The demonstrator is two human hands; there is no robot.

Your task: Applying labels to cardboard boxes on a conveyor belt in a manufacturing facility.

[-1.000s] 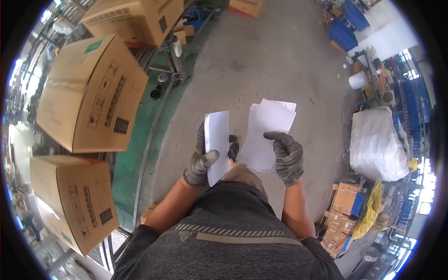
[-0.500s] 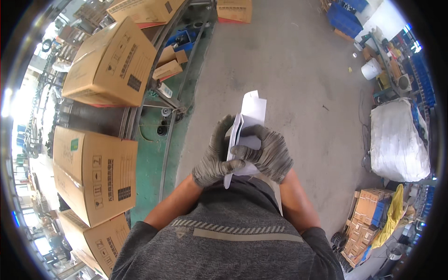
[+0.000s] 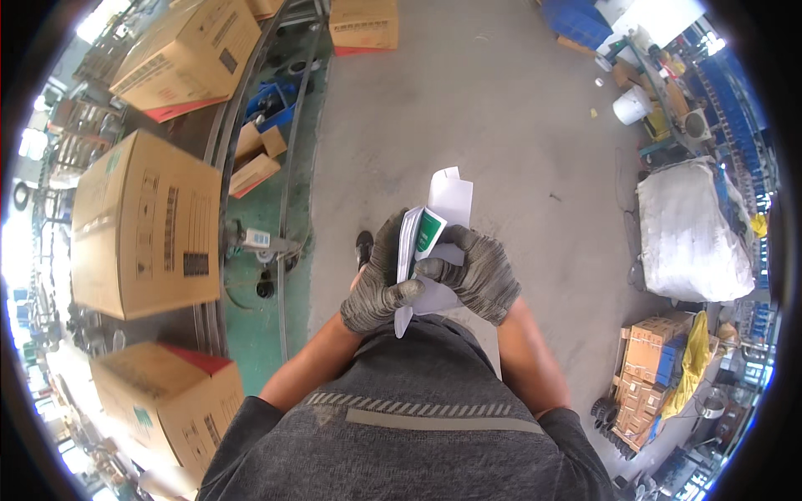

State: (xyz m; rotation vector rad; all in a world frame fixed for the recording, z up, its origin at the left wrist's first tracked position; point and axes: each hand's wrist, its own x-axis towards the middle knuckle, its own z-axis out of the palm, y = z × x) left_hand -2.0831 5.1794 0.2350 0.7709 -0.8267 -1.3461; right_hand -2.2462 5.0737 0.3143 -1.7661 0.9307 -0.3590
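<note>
In front of my waist, my left hand, in a grey knit glove, is closed around a thick stack of white papers held on edge. A green-printed piece shows at the stack's inner side, tilted outward. My right hand, gloved alike, has its thumb and fingers closed on loose white sheets that stick up above its fingers. Both hands nearly touch at the stack. What lies deeper between the fingers is hidden.
Large cardboard boxes stand along a roller conveyor at the left. Beneath it lie a blue bin and small cartons on green floor. Another carton is ahead. At right are a white wrapped bundle, a white bucket and stacked brown boxes.
The green-printed piece has come into sight as the papers part. The surroundings have shifted in view with my movement, and a shoe now shows beside my left hand.
</note>
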